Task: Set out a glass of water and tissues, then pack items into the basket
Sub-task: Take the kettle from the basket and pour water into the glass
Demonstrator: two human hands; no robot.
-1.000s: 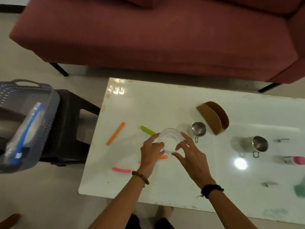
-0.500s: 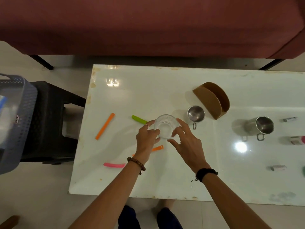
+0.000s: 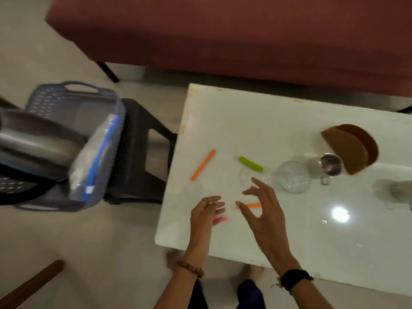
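Both hands hover over the near edge of the white table [image 3: 223, 121], holding nothing. The left hand [image 3: 206, 214] has loosely bent fingers; the right hand [image 3: 263, 210] is spread wide. Beyond them the clear glass [image 3: 294, 177] stands upright beside a small steel cup [image 3: 331, 165]. Off to the left, the grey basket [image 3: 98, 121] holds a blue-edged plastic packet [image 3: 95, 159].

Clear glass [image 3: 293, 177] upright on white table [image 3: 245, 121], beside small steel cup [image 3: 330, 164]; grey-blue perforated basket [image 3: 98, 139] on dark stool [image 3: 142, 152]
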